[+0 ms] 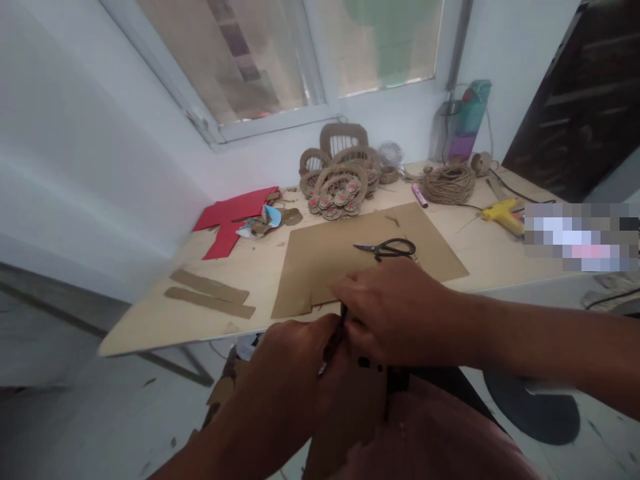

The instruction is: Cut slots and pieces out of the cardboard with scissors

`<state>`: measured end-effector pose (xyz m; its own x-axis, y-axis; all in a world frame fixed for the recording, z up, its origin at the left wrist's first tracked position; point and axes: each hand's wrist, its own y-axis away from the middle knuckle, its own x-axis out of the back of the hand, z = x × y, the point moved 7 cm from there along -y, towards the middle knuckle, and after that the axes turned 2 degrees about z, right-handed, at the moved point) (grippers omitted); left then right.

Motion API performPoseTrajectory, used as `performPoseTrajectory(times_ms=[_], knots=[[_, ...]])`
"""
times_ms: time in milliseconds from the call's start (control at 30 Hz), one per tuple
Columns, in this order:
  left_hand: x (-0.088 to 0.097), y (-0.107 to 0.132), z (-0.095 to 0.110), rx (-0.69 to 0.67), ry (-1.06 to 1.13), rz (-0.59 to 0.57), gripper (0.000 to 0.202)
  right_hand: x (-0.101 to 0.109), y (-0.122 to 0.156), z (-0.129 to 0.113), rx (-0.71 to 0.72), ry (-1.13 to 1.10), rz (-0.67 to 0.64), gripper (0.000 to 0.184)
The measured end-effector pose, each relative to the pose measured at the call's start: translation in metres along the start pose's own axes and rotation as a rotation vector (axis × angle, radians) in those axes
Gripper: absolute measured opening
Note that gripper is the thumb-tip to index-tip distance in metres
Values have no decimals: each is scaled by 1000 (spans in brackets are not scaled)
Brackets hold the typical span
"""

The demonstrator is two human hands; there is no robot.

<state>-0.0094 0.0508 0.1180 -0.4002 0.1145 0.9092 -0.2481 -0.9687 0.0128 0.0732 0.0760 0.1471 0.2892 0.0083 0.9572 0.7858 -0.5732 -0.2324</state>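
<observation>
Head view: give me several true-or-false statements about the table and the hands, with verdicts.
1. The scissors lie on the cardboard sheet. True.
2. The right hand holds the glue gun. False: the gun lies on the table, at its right side, away from both hands.
3. The red paper lies left of the cardboard sheet. True.
4. The twine coil sits on the red paper. False: it lies far to the right of it, beyond the sheet.
5. The left hand and the right hand are close together. True.
</observation>
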Motion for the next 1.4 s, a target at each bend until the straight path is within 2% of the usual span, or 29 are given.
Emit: performPoseTrajectory(times_ms=[133,300,567,733,933,1133,1300,1400], knots=[[1,1,1,-44,12,34,22,-4,2,-3,-41,30,68,11],[0,1,-4,-42,20,30,21,-8,4,0,-66,17,90,16],[3,1,-1,-15,-41,37,22,2,1,-3,-99,160,79,15],[4,0,-5,5,-29,12,22,-6,-2,-3,-82,125,-33,20],[9,-4,-17,10,58,43,28,-10,-2,12,-137,-10,34,20],[3,-2,-39,113,267,-43,33,-14,0,23,-145,-139,21,20],[5,-15,-26,3,121,-115,31,-11,-6,12,-103,-122,44,18],[6,-24,-21,-12,45,-140,31,-10,-6,13,-107,-156,67,16]])
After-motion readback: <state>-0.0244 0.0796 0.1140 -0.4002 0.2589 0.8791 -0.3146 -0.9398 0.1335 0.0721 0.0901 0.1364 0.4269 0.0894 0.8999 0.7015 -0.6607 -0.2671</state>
